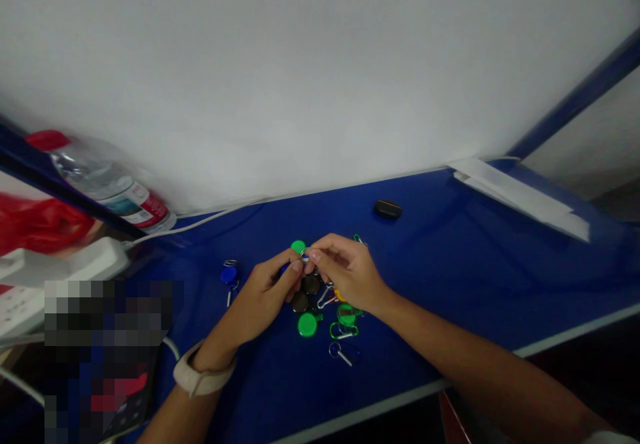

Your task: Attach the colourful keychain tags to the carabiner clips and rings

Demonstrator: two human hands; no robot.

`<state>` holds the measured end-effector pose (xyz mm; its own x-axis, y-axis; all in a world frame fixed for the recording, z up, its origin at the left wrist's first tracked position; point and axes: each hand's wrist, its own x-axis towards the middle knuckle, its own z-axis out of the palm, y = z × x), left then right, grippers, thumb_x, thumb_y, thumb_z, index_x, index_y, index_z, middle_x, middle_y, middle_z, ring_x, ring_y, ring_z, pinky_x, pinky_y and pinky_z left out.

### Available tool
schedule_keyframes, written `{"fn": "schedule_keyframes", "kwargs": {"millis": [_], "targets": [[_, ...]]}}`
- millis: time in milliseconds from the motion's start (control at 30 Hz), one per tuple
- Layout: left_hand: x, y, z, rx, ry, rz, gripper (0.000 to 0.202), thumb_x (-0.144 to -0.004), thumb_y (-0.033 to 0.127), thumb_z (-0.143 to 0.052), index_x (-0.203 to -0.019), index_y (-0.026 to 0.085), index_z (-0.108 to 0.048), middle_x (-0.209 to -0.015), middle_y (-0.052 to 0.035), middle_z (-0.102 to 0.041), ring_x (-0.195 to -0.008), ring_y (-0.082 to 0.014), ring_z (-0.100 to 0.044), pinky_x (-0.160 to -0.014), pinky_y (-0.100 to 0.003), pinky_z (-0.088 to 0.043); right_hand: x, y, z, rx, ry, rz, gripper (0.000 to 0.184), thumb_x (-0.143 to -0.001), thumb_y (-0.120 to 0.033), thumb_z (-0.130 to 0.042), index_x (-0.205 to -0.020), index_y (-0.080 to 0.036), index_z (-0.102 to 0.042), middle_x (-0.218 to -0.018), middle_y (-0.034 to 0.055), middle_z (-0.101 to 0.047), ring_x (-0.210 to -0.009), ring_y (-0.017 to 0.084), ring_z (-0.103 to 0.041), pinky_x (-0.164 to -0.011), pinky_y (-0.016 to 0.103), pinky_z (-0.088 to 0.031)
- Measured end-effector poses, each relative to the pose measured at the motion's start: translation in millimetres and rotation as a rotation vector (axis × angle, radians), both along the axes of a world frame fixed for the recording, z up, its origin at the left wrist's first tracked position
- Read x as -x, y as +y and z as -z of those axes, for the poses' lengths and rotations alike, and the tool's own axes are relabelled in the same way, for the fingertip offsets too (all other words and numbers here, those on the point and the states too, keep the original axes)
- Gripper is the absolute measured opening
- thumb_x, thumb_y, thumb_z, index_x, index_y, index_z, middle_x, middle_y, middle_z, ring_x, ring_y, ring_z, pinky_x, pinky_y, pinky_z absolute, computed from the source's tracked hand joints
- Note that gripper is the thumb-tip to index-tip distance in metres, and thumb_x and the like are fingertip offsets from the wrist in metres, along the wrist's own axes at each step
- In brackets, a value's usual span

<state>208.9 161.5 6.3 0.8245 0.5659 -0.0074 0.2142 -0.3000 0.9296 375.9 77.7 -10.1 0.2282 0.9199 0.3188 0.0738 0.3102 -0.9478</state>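
Left hand (pixel 267 291) and right hand (pixel 350 274) meet at the fingertips, apparently both pinched on a small metal key ring (pixel 305 254), partly hidden by the fingers. Coloured key tags (pixel 320 304) lie directly below on the blue counter (pixel 450 264), with a blue tag (pixel 229 274) apart at left. A water bottle (pixel 100 187) lies beyond.

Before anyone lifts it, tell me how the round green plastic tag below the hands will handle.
The round green plastic tag looks light for its size. Lying flat, it probably won't roll, though it may slide on the glossy blue tabletop. Stood on edge, it would likely roll.
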Motion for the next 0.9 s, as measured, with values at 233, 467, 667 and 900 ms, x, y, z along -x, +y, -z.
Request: {"fn": "schedule_keyframes", "kwargs": {"millis": [233, 467, 667, 900], "targets": [[0.4, -3.8, -4.2, 0.036, -0.054, -0.039, 0.041, -0.103, 0.049, -0.048, -0.078, 0.018, -0.055, -0.067, 0.003, -0.05, -0.062, -0.0111, -0.046, -0.061, -0.025, -0.038, -4.1, 1.7, 4.8, -0.05, -0.442, 0.191, 0.011, -0.093, -0.024, -0.063, -0.092, -0.018, -0.072, -0.083, 0.0037, -0.074, -0.072, 0.016, -0.065, -0.069, 0.031, -0.046], [-3.3, -7.8, -6.1, 0.026, -0.041, -0.025, 0.038, -0.102, 0.047, -0.049, -0.078, 0.018, -0.055, -0.067, 0.0029, -0.052, -0.063, -0.0116, -0.048, -0.062, -0.025, -0.04, -4.4, -2.9, 0.1, -0.058, -0.915, 0.316, 0.015, -0.092, -0.015, -0.058, -0.08, -0.017, -0.067, -0.081, 0.0051, -0.073, -0.077, 0.019, -0.064, -0.077, 0.035, -0.037], [-4.9, -9.3, -6.2, -0.003, 0.01, -0.023, 0.038, -0.103, 0.045, -0.047, -0.076, 0.018, -0.054, -0.067, 0.0026, -0.052, -0.063, -0.0126, -0.049, -0.062, -0.025, -0.039, -4.7, 0.0, -7.8, 0.171, -0.362, 0.144, 0.032, -0.093, -0.031, -0.057, -0.064, -0.018, -0.056, -0.059, -0.0011, -0.056, -0.055, 0.011, -0.047, -0.058, 0.027, -0.034], [-4.7, -11.9, -6.5, -0.016, -0.011, 0.01, 0.038, -0.103, 0.042, -0.046, -0.076, 0.018, -0.057, -0.068, 0.0023, -0.053, -0.064, -0.012, -0.049, -0.062, -0.025, -0.039, -10.0, 1.8, -10.3, 0.424, 0.035, -0.082, 0.039, -0.086, -0.049, -0.067, -0.064, -0.018, -0.058, -0.053, -0.0034, -0.051, -0.049, 0.009, -0.043, -0.048, 0.023, -0.031]]}}
